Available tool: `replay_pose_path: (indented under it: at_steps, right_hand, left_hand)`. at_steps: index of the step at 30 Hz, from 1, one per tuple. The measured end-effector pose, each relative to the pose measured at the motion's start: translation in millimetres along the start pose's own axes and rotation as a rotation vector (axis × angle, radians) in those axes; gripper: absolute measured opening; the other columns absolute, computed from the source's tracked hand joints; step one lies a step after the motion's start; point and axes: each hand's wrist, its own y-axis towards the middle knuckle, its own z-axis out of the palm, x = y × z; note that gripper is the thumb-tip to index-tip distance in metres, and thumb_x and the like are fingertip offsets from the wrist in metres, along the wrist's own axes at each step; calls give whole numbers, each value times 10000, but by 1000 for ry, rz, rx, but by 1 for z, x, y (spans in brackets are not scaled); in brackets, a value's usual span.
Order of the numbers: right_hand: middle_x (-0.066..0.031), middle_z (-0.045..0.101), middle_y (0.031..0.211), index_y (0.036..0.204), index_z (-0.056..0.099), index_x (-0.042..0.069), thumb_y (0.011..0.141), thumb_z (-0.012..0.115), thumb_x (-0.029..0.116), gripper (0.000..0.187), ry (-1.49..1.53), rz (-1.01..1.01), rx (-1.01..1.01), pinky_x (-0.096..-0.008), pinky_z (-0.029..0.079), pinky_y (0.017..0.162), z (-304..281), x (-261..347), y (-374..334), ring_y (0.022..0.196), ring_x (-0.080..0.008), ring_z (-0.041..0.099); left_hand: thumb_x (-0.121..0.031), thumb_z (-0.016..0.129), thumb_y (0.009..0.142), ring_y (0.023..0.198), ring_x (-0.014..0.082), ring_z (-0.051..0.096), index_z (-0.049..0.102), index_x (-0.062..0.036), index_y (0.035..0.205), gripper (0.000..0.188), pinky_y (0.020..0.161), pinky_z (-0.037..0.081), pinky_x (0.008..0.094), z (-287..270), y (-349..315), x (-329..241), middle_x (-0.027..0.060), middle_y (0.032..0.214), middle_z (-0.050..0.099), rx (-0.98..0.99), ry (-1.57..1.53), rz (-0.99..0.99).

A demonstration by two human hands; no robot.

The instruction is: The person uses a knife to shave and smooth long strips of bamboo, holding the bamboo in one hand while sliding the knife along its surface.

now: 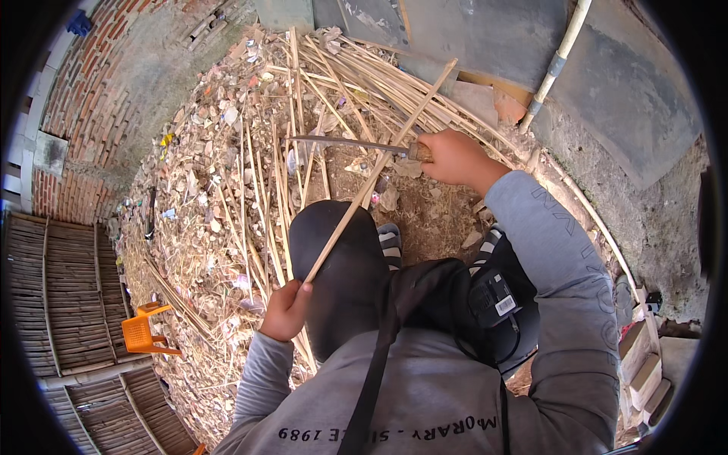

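Observation:
My left hand (287, 309) is closed around the lower end of a long, pale bamboo strip (347, 218), beside my dark-clad left knee. The strip slants up and away to the right, over the knee. In my right hand (459, 161) is the wooden handle of a long-bladed knife (334, 141), with the blade pointing left. Blade and strip cross just left of the handle; whether the edge touches the strip I cannot tell.
Many bamboo strips (379, 72) lie piled ahead, and more lie to the left on ground strewn with rubble and litter. An orange plastic chair (139, 334) stands at far left by a bamboo-slat wall (68, 296). A pipe (556, 67) leans against grey sheets on the right.

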Motion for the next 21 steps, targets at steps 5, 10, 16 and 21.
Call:
replay_pose_path:
  at_steps: [5,10,16,21]
  right_hand:
    - [-187,694,882,1009,661,63,763,722,227,302,-136,-196,225,-503,532,760,-12,46,-9,860,-419,666]
    - [-206,692,866,1037,669,43,766,694,194,311,110,42,108,-496,534,767,-4,-10,0,855,-419,668]
    - [-192,685,864,1074,671,76,764,688,181,328,-78,-209,175,-495,529,734,3,34,-11,837,-414,666]
    - [-192,670,808,974,657,62,747,708,189,265,130,-75,208,-505,522,719,12,3,4,813,-425,656]
  left_hand:
    - [-277,548,1059,619,58,385,523,-15,787,378,533,343,283,-2,-3,13,-19,636,448,70,-163,-120]
    - [-280,547,1062,631,52,381,537,-20,803,367,539,342,272,2,-2,9,-32,650,448,41,-186,-78]
    - [-293,523,1073,651,54,391,556,-18,823,372,569,356,261,-6,-3,22,-42,673,455,115,-272,-168]
    - [-333,501,1080,655,63,406,572,-11,838,410,582,365,263,-1,6,21,-34,686,468,143,-298,-196]
